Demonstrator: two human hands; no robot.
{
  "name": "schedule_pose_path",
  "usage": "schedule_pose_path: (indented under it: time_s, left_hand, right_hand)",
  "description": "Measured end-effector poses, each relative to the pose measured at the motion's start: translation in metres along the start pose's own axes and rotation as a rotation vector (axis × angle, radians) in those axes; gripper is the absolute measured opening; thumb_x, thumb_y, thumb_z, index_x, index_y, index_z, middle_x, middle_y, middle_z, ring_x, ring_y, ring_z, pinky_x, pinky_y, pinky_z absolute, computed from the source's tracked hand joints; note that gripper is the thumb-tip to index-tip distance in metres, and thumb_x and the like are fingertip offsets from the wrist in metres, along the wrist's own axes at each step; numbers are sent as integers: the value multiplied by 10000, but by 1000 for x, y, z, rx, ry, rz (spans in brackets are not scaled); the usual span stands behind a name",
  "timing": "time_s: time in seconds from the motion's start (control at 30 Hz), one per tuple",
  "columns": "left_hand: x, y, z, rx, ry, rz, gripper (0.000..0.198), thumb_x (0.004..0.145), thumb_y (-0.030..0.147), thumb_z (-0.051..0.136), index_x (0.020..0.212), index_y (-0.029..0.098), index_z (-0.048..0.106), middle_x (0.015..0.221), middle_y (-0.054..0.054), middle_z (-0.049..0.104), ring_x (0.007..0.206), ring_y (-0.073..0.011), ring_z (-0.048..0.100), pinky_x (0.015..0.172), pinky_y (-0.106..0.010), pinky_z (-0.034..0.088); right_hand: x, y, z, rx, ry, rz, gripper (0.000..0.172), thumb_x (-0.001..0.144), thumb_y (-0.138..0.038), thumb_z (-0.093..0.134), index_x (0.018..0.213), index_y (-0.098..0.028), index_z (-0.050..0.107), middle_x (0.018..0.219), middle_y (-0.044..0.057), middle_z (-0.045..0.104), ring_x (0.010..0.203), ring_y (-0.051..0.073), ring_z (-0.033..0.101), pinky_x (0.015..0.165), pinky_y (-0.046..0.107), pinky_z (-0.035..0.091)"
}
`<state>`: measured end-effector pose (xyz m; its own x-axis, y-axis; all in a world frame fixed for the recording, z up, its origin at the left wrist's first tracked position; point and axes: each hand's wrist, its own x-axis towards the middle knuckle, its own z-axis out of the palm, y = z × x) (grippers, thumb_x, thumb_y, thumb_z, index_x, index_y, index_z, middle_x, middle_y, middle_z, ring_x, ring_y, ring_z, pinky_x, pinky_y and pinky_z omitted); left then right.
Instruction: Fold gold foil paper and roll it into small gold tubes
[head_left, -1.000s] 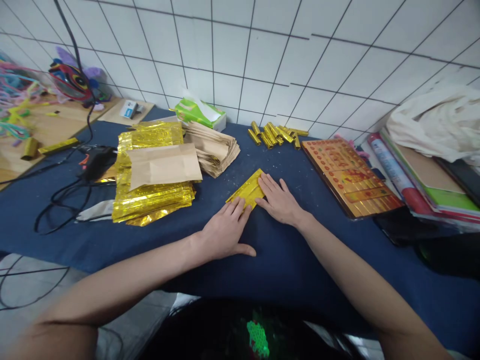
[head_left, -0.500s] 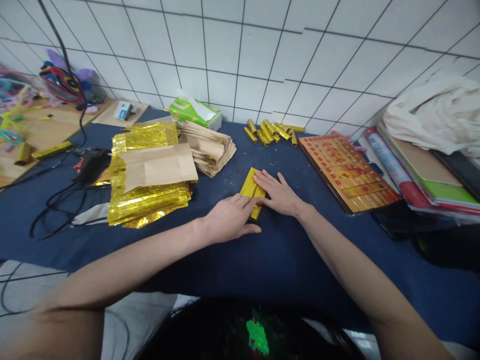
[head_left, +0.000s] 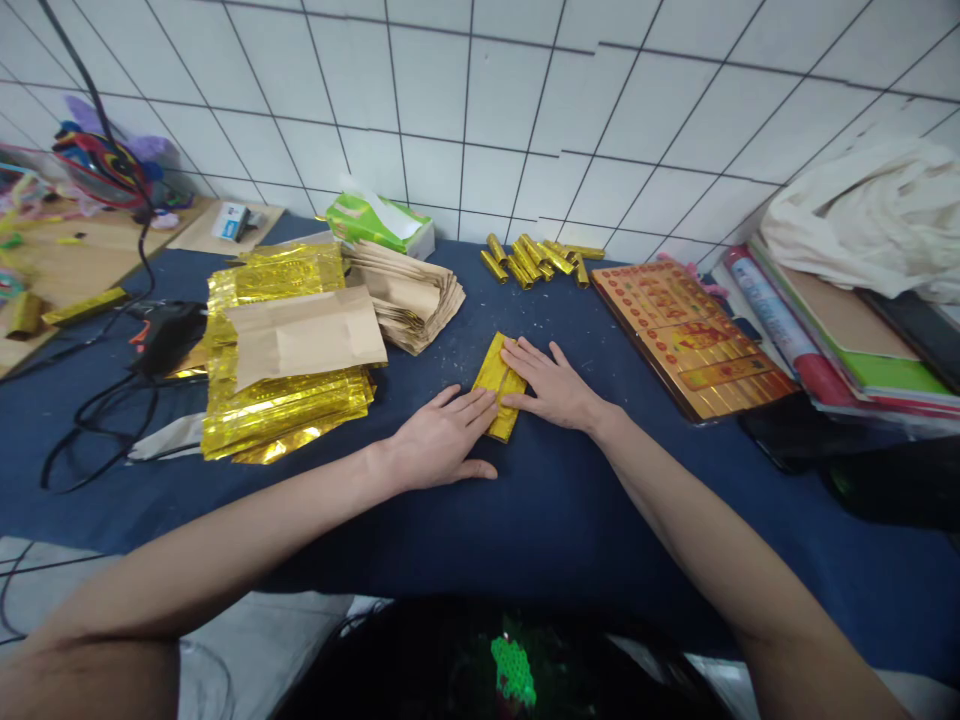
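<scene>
1. Since one second earlier, the folded gold strip (head_left: pixel 495 375) has been turned from a diagonal slant to point nearly straight toward the wall, and the left hand (head_left: pixel 439 435) has been drawn back to its left edge.
2. At far left, a wooden board (head_left: pixel 112 245) is seen, with a black object (head_left: pixel 176 335) lying near it.
3. Next, gold foil sheets (head_left: pixel 300 405) are stacked, partly covered by a brown paper sheet (head_left: pixel 307 335); a brown paper stack (head_left: pixel 409 295) is set just beside, below a green tissue pack (head_left: pixel 371 220).
4. By the left hand, laid palm down, the strip is touched with the fingertips; its thumb is spread apart.
5. Flat on the dark blue cloth (head_left: pixel 465 540), the strip is placed between both hands.
6. Beyond it, gold rolls (head_left: pixel 529 260) are heaped near the wall.
7. By the right hand (head_left: pixel 559 390), the strip's right side is covered with fingers and thumb spread, nothing being gripped.
8. Farther right, an orange-gold panel (head_left: pixel 694 340) is laid.
</scene>
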<state>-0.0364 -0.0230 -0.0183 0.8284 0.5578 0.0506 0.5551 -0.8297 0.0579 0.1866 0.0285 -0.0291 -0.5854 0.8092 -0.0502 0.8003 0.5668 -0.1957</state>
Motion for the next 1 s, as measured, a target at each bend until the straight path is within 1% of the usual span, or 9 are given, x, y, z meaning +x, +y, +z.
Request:
schedule_pose_path:
  time_s: [0.1, 0.3, 0.43, 0.5, 0.57, 0.63, 0.7, 0.83, 1.0]
  left_hand:
    - [0, 1, 0, -3, 8, 5, 770, 804, 653, 320, 1348, 107, 332, 1397, -143, 370, 1295, -255, 326, 1065, -415, 218]
    - [0, 4, 3, -9, 16, -6, 796, 786, 679, 309, 1328, 100, 365, 1389, -149, 380, 1302, -259, 314, 1067, -424, 212]
    - [1, 6, 3, -6, 20, -10, 815, 781, 689, 294, 1320, 81, 372, 1389, -175, 368, 1304, -274, 307, 1067, -436, 206]
    - [1, 6, 3, -13, 26, -8, 810, 774, 689, 319, 1304, 81, 392, 1380, -181, 378, 1299, -286, 310, 1064, -442, 212]
    - [1, 6, 4, -25, 30, -12, 784, 763, 685, 358, 1269, 91, 437, 1338, -173, 437, 1283, -296, 332, 1063, -446, 216]
    - [1, 6, 4, -34, 35, -16, 775, 755, 682, 382, 1259, 97, 450, 1314, -165, 466, 1277, -296, 340, 1066, -442, 214]
    - [0, 6, 5, -33, 41, -14, 791, 763, 682, 366, 1284, 88, 419, 1347, -171, 427, 1294, -286, 317, 1071, -431, 210]
    - [0, 7, 5, -22, 29, -13, 824, 780, 688, 305, 1331, 76, 352, 1392, -175, 363, 1316, -273, 283, 1077, -423, 194]
    - [-5, 11, 4, -22, 14, -8, 833, 786, 680, 304, 1344, 62, 328, 1406, -172, 340, 1322, -278, 269, 1086, -419, 173]
  right_hand:
    - [0, -1, 0, 2, 0, 0, 726, 829, -620, 296, 1413, -198, 200, 1481, 79, 194, 1365, 269, 129, 1053, 592, 93]
    - [-1, 1, -3, 22, 7, 22, 659, 869, -562, 254, 1417, -203, 187, 1480, 79, 201, 1364, 255, 138, 1062, 573, 101]
    - [-7, -19, -11, -4, 86, 65, 684, 879, -560, 205, 1408, -126, 217, 1475, 130, 187, 1365, 247, 140, 1068, 554, 99]
    - [-12, -37, -13, -16, 88, -29, 721, 864, -588, 223, 1400, -107, 237, 1471, 138, 193, 1367, 241, 134, 1079, 535, 75]
    - [-17, -54, -11, 19, 23, -150, 769, 843, -622, 240, 1402, -93, 226, 1472, 141, 186, 1366, 236, 138, 1088, 508, 104]
    - [-20, -60, -6, 53, -32, -185, 818, 830, -645, 234, 1408, -68, 191, 1477, 145, 161, 1367, 236, 129, 1091, 485, 134]
    - [-18, -53, -1, 47, -41, -146, 792, 843, -629, 214, 1412, -79, 182, 1480, 144, 149, 1366, 239, 135, 1088, 493, 135]
    - [-5, -23, 5, -33, -1, -49, 694, 873, -578, 178, 1421, -151, 178, 1478, 119, 186, 1361, 251, 152, 1074, 539, 116]
    - [6, -6, 6, -65, 21, 18, 725, 857, -607, 178, 1427, -162, 135, 1488, 105, 155, 1365, 267, 126, 1056, 574, 124]
